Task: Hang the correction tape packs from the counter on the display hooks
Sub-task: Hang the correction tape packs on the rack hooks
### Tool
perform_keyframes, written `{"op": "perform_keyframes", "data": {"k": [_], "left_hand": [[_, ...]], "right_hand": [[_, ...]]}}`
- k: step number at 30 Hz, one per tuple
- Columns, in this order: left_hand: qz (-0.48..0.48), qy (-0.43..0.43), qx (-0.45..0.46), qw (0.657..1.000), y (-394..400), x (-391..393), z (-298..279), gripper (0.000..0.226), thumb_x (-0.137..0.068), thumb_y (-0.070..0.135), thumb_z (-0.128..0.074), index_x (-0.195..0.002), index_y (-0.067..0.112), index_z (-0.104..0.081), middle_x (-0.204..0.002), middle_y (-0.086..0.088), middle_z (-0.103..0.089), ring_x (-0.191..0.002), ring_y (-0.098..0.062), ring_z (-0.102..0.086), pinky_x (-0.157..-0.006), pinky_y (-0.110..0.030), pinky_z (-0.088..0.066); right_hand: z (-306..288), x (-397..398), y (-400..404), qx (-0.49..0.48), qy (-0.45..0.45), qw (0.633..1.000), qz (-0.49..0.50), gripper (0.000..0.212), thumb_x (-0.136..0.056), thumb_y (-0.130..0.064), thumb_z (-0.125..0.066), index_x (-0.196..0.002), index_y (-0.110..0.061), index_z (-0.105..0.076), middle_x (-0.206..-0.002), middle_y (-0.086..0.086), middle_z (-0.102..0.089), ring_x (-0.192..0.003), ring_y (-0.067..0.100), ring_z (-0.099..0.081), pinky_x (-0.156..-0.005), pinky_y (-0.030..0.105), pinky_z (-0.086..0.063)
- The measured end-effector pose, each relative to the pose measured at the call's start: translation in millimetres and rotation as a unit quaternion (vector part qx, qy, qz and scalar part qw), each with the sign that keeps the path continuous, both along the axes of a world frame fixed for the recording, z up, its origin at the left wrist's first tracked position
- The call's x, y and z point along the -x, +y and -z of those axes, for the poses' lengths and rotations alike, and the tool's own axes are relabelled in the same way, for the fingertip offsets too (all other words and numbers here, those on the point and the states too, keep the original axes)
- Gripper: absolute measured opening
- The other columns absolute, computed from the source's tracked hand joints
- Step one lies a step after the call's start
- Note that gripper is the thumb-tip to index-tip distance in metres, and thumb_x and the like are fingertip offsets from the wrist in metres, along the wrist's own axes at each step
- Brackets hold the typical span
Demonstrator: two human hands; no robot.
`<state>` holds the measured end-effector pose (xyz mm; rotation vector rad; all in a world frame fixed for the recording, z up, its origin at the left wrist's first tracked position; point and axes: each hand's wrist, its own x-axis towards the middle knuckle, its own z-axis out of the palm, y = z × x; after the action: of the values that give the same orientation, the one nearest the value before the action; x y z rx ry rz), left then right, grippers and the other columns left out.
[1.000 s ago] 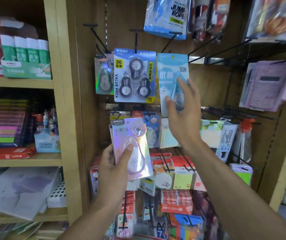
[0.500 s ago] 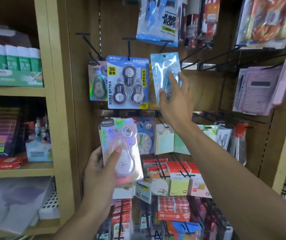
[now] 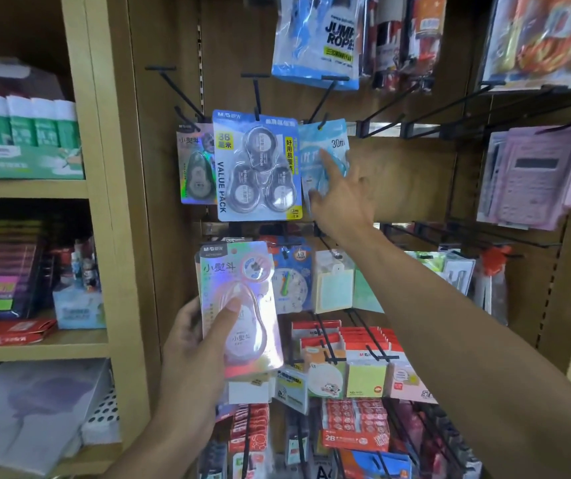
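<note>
Right hand [image 3: 343, 198] is reaching up, fingers straight, touching the pale blue pack [image 3: 325, 150] hanging on its hook [image 3: 322, 98]; I judge that one done. Left hand [image 3: 201, 344] is gripping the pink packs [image 3: 239, 305], awaiting hanging.

A wooden display panel [image 3: 398, 174] carries black wire hooks [image 3: 180, 88]. On the upper row hang a holographic tape pack [image 3: 194, 167], a blue value pack [image 3: 256, 167] of three tapes and a light-blue 30m pack [image 3: 325, 146]. Wooden shelves [image 3: 35, 347] at the left carry glue-stick boxes [image 3: 28, 143] and a red box [image 3: 7, 335].
</note>
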<state>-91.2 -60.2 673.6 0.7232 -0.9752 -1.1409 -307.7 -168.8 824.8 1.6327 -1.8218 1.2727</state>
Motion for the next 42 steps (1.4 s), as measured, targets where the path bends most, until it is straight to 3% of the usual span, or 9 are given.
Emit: {"op": "perform_keyframes", "data": {"k": [5,10,22,26,28,30,33,37,42], "left_hand": [[-0.029,0.001,0.0,1.0,-3,-13,0,0.043,-0.076,0.035,-0.08,-0.117,0.024,-0.071,-0.104,0.0,-0.082,-0.089,-0.023,-0.081,-0.074,-0.042,-0.062],[-0.037,-0.012,-0.002,0.999,-3,-25,3,0.039,-0.081,0.033,-0.079,-0.119,0.025,-0.07,-0.107,0.002,-0.082,-0.09,-0.025,-0.081,-0.076,-0.045,-0.063],[-0.023,-0.018,0.007,1.0,2,-17,-3,0.029,-0.089,0.028,-0.076,-0.117,0.027,-0.07,-0.106,0.005,-0.082,-0.092,-0.018,-0.08,-0.082,-0.045,-0.063],[-0.008,-0.007,0.012,1.0,5,-10,-3,0.03,-0.091,0.027,-0.075,-0.12,0.023,-0.069,-0.105,0.005,-0.082,-0.092,-0.015,-0.08,-0.072,-0.036,-0.063],[-0.012,0.007,0.014,1.0,6,-8,-3,0.031,-0.09,0.028,-0.076,-0.12,0.022,-0.07,-0.104,0.004,-0.082,-0.092,-0.015,-0.08,-0.067,-0.033,-0.064],[-0.015,0.021,0.012,1.0,6,-7,-3,0.033,-0.09,0.029,-0.077,-0.121,0.02,-0.069,-0.106,0.002,-0.082,-0.098,-0.02,-0.079,-0.077,-0.04,-0.064],[-0.019,0.039,0.024,0.999,8,-5,-7,0.037,-0.092,0.03,-0.075,-0.125,0.016,-0.068,-0.106,0.0,-0.082,-0.098,-0.023,-0.079,-0.087,-0.051,-0.063],[-0.032,0.075,0.033,0.996,9,-8,-9,0.033,-0.094,0.03,-0.072,-0.122,0.013,-0.067,-0.085,0.006,-0.076,-0.071,-0.008,-0.072,-0.074,-0.038,-0.064],[-0.045,0.062,0.022,0.997,16,-16,-6,0.027,-0.099,0.038,-0.067,-0.121,0.023,-0.068,-0.108,-0.001,-0.082,-0.093,-0.016,-0.079,-0.076,-0.036,-0.061]], "right_hand": [[-11,-1,-30,-0.054,0.033,0.998,0.03,0.071,-0.097,-0.039,-0.057,-0.159,-0.039,-0.022,-0.164,0.011,-0.014,-0.12,0.043,-0.05,-0.096,0.045,-0.046],[-14,1,-45,-0.062,0.064,0.992,0.087,0.071,-0.097,-0.022,-0.056,-0.157,-0.041,-0.025,-0.162,0.014,-0.017,-0.113,0.042,-0.054,-0.078,0.039,-0.036],[-10,-6,15,-0.052,0.081,0.991,0.091,0.084,-0.09,-0.031,-0.072,-0.158,-0.035,-0.024,-0.158,0.008,-0.031,-0.125,0.036,-0.05,-0.079,0.039,-0.042],[7,-18,61,0.084,0.041,0.995,-0.024,0.058,-0.093,-0.025,-0.063,-0.148,-0.031,-0.045,-0.153,0.0,-0.04,-0.126,0.027,-0.055,-0.096,0.043,-0.051],[25,-36,82,0.128,0.008,0.983,-0.13,0.04,-0.093,-0.027,-0.064,-0.133,-0.03,-0.059,-0.137,-0.007,-0.052,-0.106,0.019,-0.064,-0.089,0.044,-0.055],[51,-56,101,0.109,0.009,0.973,-0.203,0.03,-0.093,-0.032,-0.066,-0.122,-0.029,-0.065,-0.122,-0.012,-0.058,-0.096,0.013,-0.066,-0.084,0.043,-0.056],[89,-83,128,0.017,0.015,0.959,-0.283,0.04,-0.091,-0.04,-0.068,-0.131,-0.031,-0.064,-0.132,-0.016,-0.056,-0.12,0.004,-0.057,-0.096,0.039,-0.053],[116,-107,146,-0.071,0.034,0.955,-0.285,0.057,-0.095,-0.047,-0.063,-0.149,-0.04,-0.046,-0.155,-0.022,-0.037,-0.145,-0.004,-0.027,-0.117,0.024,-0.033],[125,-125,151,-0.076,0.017,0.955,-0.286,0.06,-0.097,-0.039,-0.062,-0.153,-0.038,-0.042,-0.159,-0.018,-0.031,-0.149,-0.002,-0.02,-0.112,0.011,-0.021]]}}
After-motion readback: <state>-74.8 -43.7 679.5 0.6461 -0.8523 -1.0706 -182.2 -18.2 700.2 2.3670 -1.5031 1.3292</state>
